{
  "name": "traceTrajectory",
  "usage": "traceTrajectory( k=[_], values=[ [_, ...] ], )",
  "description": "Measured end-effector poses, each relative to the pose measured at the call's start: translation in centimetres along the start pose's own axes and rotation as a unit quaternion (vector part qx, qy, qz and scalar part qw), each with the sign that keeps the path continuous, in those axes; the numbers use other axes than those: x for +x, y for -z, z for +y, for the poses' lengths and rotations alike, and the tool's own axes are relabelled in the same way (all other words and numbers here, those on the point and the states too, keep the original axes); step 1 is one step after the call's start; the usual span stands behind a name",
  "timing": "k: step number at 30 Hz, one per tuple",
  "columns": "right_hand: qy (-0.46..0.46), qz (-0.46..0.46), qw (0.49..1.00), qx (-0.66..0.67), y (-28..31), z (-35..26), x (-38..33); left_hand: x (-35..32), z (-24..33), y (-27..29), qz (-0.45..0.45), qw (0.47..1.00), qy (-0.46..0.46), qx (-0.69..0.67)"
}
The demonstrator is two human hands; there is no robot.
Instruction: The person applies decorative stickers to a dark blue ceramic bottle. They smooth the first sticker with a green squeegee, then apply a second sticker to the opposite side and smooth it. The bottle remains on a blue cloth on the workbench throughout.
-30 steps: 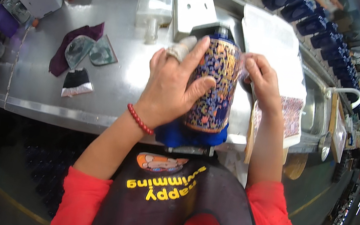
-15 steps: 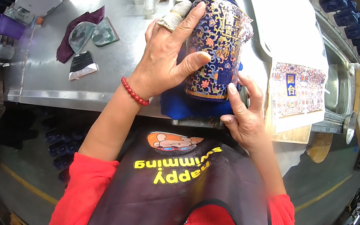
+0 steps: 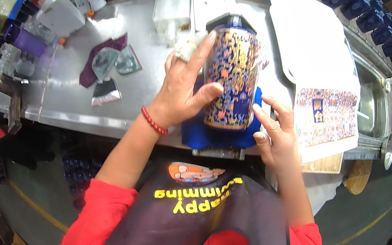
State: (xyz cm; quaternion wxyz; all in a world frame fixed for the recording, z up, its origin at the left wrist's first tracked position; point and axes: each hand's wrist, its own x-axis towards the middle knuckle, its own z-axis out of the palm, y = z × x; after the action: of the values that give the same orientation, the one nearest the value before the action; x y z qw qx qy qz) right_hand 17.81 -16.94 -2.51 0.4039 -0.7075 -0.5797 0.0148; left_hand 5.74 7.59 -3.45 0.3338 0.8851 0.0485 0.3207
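A dark blue bottle (image 3: 235,79) with a patterned gold-and-multicolour decal lies on a blue cloth (image 3: 196,135), its neck pointing away from me. Along the bottle's left side, my left hand (image 3: 182,83) grips it, the index finger stretched up the edge and the thumb pressed on the front. A whitish cloth wrap (image 3: 186,47) covers another finger of that hand. My right hand (image 3: 278,134) is beside the bottle's lower right, fingers apart and holding nothing; whether a fingertip touches the glass I cannot tell. Some decal film (image 3: 264,58) sticks out at the bottle's upper right.
Patterned decal sheets (image 3: 325,116) lie on a board at the right, near a sink (image 3: 374,109). On the metal table (image 3: 65,105), several scraper-like pieces (image 3: 107,62) sit at left. A clear container (image 3: 172,5) stands behind. Blue bottles (image 3: 371,19) line the far right.
The view has shifted, so the scene sits lower and further right. My right hand's fingers have drawn slightly away from the bottle's side. My left hand keeps its hold.
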Motion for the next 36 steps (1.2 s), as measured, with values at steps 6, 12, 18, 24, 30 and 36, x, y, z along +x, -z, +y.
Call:
traceTrajectory(
  k=[6,12,18,24,30,36],
  values=[
    [-0.036,0.047,0.998,0.029,-0.9,1.4,4.9,0.4,1.3,0.6,-0.008,0.998,-0.010,0.059],
    [-0.038,0.032,0.997,0.052,-1.4,2.3,6.3,0.8,1.2,0.6,-0.033,0.995,0.002,0.095],
    [-0.069,0.041,0.995,0.062,-1.0,2.5,6.9,0.9,1.2,0.5,-0.041,0.995,0.000,0.088],
    [-0.084,0.013,0.995,0.061,-0.8,2.9,7.9,0.8,1.4,0.5,-0.047,0.995,0.013,0.088],
    [-0.059,0.026,0.997,0.043,-0.4,2.9,8.4,2.2,2.1,1.1,-0.035,0.996,0.000,0.083],
    [-0.043,0.023,0.999,0.023,-0.2,2.5,9.3,3.4,2.2,1.1,-0.053,0.978,-0.020,0.200]
  ],
)
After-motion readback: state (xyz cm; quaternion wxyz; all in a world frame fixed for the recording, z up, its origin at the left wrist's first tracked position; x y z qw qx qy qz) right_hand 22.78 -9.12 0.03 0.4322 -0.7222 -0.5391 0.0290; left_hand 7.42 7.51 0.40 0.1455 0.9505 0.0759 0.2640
